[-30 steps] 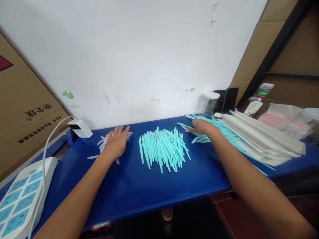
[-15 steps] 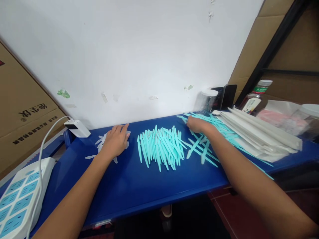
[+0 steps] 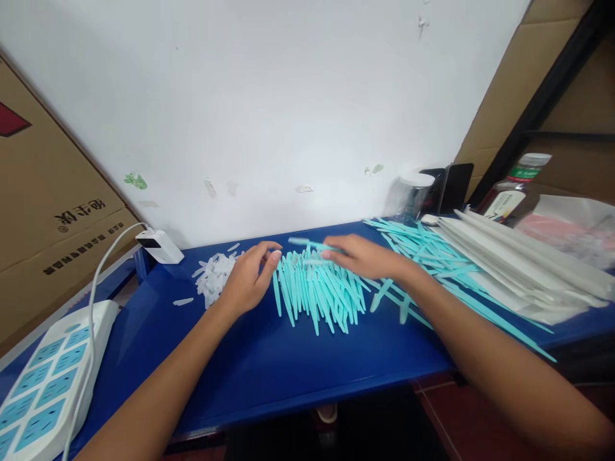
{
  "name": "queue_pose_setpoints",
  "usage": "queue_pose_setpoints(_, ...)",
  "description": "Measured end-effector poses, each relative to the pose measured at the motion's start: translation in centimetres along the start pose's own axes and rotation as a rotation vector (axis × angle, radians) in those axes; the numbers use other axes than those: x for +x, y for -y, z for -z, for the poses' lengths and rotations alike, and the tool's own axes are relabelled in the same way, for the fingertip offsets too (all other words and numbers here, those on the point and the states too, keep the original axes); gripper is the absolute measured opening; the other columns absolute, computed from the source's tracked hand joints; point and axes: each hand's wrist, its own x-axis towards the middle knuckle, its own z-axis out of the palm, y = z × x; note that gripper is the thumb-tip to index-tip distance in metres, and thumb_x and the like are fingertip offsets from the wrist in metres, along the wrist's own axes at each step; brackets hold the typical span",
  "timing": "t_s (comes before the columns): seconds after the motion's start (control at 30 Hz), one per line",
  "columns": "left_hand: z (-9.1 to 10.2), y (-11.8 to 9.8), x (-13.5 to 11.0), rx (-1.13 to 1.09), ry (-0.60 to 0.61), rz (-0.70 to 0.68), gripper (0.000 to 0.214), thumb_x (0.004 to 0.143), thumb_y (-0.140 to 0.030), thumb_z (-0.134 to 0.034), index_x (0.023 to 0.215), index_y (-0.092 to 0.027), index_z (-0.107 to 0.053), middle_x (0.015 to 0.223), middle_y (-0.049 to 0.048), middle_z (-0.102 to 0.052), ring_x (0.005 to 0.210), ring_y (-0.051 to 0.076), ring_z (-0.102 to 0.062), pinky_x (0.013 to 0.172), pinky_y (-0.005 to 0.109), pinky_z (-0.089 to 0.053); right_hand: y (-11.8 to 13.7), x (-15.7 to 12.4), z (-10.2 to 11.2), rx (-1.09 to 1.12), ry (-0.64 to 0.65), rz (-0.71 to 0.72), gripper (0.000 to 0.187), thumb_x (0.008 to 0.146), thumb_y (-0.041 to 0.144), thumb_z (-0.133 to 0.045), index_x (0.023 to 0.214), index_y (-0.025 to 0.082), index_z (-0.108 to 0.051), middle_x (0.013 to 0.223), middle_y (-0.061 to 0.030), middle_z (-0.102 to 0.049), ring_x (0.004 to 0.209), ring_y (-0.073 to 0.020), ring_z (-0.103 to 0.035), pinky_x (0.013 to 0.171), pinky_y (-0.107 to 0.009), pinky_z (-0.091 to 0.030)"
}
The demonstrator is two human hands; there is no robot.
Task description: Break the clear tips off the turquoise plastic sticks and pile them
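Observation:
My right hand [image 3: 358, 255] is above the middle pile, its fingers closed on a slim turquoise plastic stick [image 3: 305, 242], shaped like an eyebrow razor, that points left. My left hand [image 3: 250, 275] is between the piles, thumb and forefinger brought close together; whatever is between them is too small to make out. Beside it lies a heap of small translucent white caps [image 3: 211, 276], partly hidden by the hand. Below my right hand, many turquoise sticks with pale tips lie roughly side by side in a pile [image 3: 317, 294]. More turquoise sticks [image 3: 423, 246] are scattered to the right.
A white power strip [image 3: 52, 378] and a small white device [image 3: 161, 246] with a cable are at the left. White packaging sleeves [image 3: 523, 262], a clear jar [image 3: 413, 195] and a bottle [image 3: 514, 189] stand or lie at the right. A wall [image 3: 288, 115] backs the blue table [image 3: 269, 365].
My right hand has moved left from the scattered sticks to above the middle pile, bringing a turquoise stick. My left hand has moved right off the cap heap. The view has shifted slightly.

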Motion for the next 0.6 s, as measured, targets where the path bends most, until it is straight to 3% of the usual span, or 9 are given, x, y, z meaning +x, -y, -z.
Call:
queue_pose_setpoints(0.1,-0.3,-1.4,-0.4,-0.006,0.064,-0.079,0.036,0.110,-0.045,-0.038,0.102,-0.020,-0.062,0.081,0.0017,-0.064,0.075,0.019,-0.059,0.072,0.033,-0.042,1.6,0.3,-1.8,0.112,0.130,0.068,0.040,0.108,0.049,-0.046,0.081,0.020,-0.052,0.069,0.0014,-0.053,0.058,-0.0128,-0.044,0.058,-0.028,-0.033)
queue_pose_setpoints(0.17,-0.5,-1.7,-0.5,0.011,0.100,-0.124,0.037,0.110,-0.042,-0.038,0.087,-0.021,-0.057,0.075,0.0004,-0.060,0.069,0.017,-0.055,0.068,0.032,-0.039,2.0,0.3,-2.3,0.163,0.158,0.082,0.040,0.107,0.048,-0.050,0.078,0.020,-0.052,0.065,0.0024,-0.054,0.056,-0.0117,-0.047,0.058,-0.028,-0.035)
queue_pose_setpoints(0.3,-0.2,-0.8,-0.2,0.034,0.091,-0.130,0.039,0.110,-0.040,-0.037,0.079,-0.021,-0.051,0.069,-0.0005,-0.056,0.063,0.016,-0.052,0.065,0.031,-0.036,1.8,0.1,-1.9,0.211,0.147,0.013,0.039,0.104,0.052,-0.055,0.081,0.020,-0.057,0.065,0.0014,-0.063,0.055,-0.0121,-0.054,0.057,-0.028,-0.039)
queue_pose_setpoints(0.47,0.4,0.8,0.4,-0.004,-0.047,0.008,0.045,0.109,-0.047,-0.038,0.073,-0.022,-0.047,0.061,-0.0016,-0.048,0.055,0.015,-0.046,0.058,0.031,-0.034,1.6,0.0,-1.2,0.227,0.089,-0.090,0.036,0.102,0.050,-0.058,0.083,0.020,-0.058,0.061,0.0009,-0.064,0.052,-0.0125,-0.051,0.054,-0.028,-0.037)
queue_pose_setpoints(0.6,-0.1,1.4,0.7,-0.442,-0.052,0.205,0.050,0.107,-0.060,-0.038,0.073,-0.023,-0.044,0.058,-0.0045,-0.040,0.048,0.013,-0.046,0.050,0.027,-0.042,1.4,0.0,-0.7,0.200,0.042,-0.123,0.038,0.106,0.043,-0.051,0.078,0.019,-0.057,0.075,-0.0038,-0.070,0.054,-0.0111,-0.046,0.056,-0.029,-0.037)
